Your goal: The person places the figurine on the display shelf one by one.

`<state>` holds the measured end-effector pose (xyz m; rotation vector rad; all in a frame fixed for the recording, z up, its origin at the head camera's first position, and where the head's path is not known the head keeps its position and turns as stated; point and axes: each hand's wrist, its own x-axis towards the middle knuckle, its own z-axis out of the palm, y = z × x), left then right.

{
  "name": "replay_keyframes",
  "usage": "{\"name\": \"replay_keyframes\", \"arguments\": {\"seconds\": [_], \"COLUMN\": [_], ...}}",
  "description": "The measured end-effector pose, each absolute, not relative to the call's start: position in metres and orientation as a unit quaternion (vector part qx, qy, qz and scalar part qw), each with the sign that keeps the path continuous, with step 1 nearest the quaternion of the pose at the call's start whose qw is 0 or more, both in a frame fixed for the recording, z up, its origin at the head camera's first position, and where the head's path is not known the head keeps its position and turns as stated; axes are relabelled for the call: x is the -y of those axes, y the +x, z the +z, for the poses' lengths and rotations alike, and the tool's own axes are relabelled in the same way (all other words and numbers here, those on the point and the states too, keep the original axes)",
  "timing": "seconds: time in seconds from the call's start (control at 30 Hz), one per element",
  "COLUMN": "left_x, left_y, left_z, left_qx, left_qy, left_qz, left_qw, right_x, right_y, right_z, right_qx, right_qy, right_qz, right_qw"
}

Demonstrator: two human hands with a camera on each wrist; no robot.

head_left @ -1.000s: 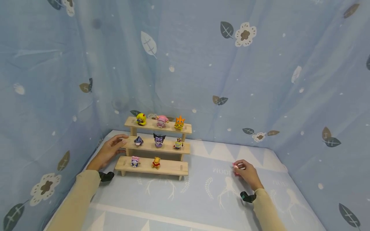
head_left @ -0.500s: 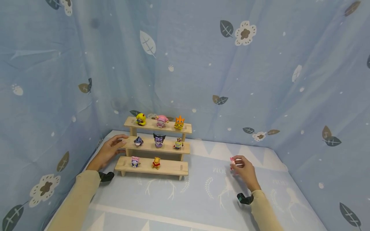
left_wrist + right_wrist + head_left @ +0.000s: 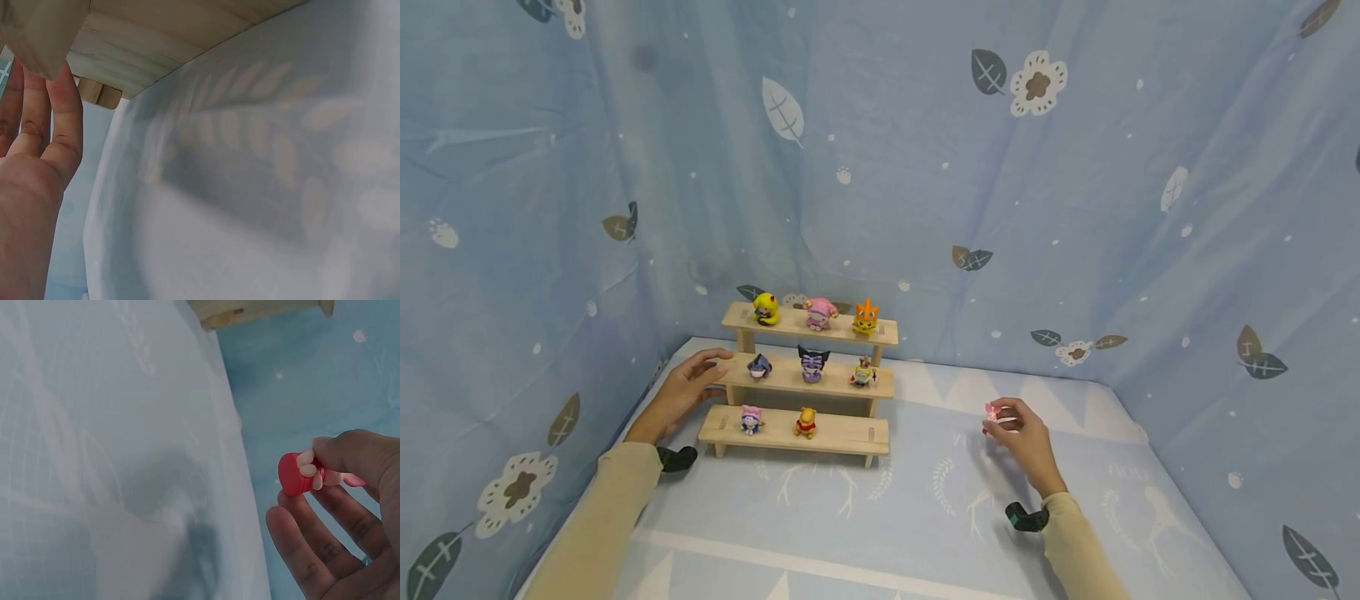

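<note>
A three-tier wooden display shelf (image 3: 838,435) stands on the cloth-covered table, left of centre in the head view. My left hand (image 3: 683,393) holds the left end of its middle board; in the left wrist view the fingers (image 3: 62,119) reach up against the wood, and the thumb is hidden. Well to the right of the shelf, my right hand (image 3: 1026,439) pinches a small pink figurine (image 3: 991,414) with long ears, raised above the table. In the right wrist view, thumb and fingers grip the figurine, its round red base (image 3: 290,475) facing the camera.
Top board: yellow-haired (image 3: 766,309), pink-hooded (image 3: 820,314) and orange-spiked (image 3: 866,317) figurines. Middle: blue-grey (image 3: 759,367), black-eared purple (image 3: 812,364) and crowned (image 3: 862,372) ones. Bottom: a pink-and-purple figurine (image 3: 750,420) and a yellow bear in red (image 3: 806,422). Blue curtains (image 3: 910,183) enclose the table.
My right hand has lifted the pink figurine and moved it a little to the left, toward the shelf. The left hand has kept its place on the shelf.
</note>
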<state>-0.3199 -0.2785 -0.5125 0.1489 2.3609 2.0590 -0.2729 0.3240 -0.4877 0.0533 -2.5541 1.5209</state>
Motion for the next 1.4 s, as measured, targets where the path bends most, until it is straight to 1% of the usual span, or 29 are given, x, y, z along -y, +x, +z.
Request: {"name": "replay_keyframes", "arguments": {"seconds": [0.67,1.13,1.4], "left_x": [0.277,0.277,0.279], "left_y": [-0.318,-0.318,-0.318], "left_z": [-0.515,-0.512,-0.514], "left_qx": [-0.753,-0.754,-0.744], "left_qy": [0.038,0.039,0.045], "left_qz": [0.657,0.656,0.667], "left_qw": [-0.003,-0.002,0.005], "right_x": [-0.294,-0.27,-0.256], "right_y": [-0.269,-0.269,-0.267], "right_z": [-0.48,-0.48,-0.48], "right_qx": [0.851,0.846,0.839], "right_qy": [0.061,0.087,0.125], "right_qz": [0.513,0.521,0.525], "right_qw": [0.088,0.079,0.071]}}
